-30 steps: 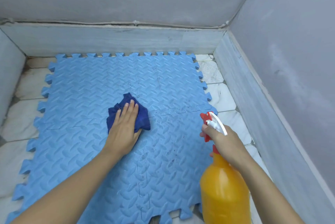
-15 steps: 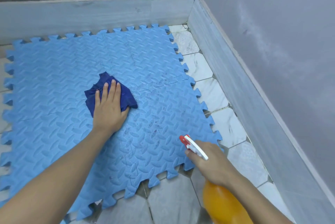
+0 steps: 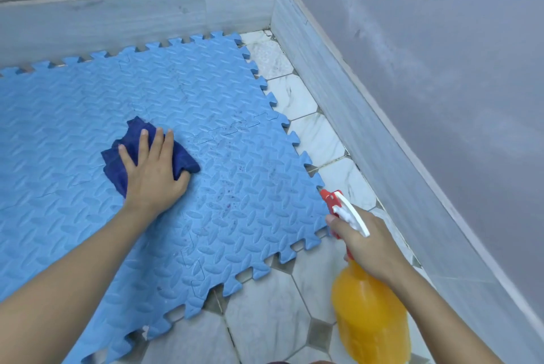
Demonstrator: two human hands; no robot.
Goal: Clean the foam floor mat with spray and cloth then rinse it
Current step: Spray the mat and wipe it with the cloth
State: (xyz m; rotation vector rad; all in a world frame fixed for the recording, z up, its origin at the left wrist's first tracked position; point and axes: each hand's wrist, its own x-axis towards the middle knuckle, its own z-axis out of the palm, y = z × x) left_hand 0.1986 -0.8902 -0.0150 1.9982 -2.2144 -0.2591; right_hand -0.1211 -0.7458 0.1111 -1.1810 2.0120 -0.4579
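Head view: the blue foam mat (image 3: 206,157) lies flat on the tiled floor (image 3: 265,319), its far edge near the low wall (image 3: 132,22). Bare tiles show along its right and near sides. It has bumpy ridges, tooth-shaped edges and small dark specks. The left hand (image 3: 154,175) presses flat, fingers spread, on a dark blue cloth (image 3: 132,139). The right hand (image 3: 368,243) is wrapped around the orange spray bottle (image 3: 371,316).

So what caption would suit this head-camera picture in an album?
Left hand presses a dark blue cloth onto the blue foam mat; right hand holds an orange spray bottle.
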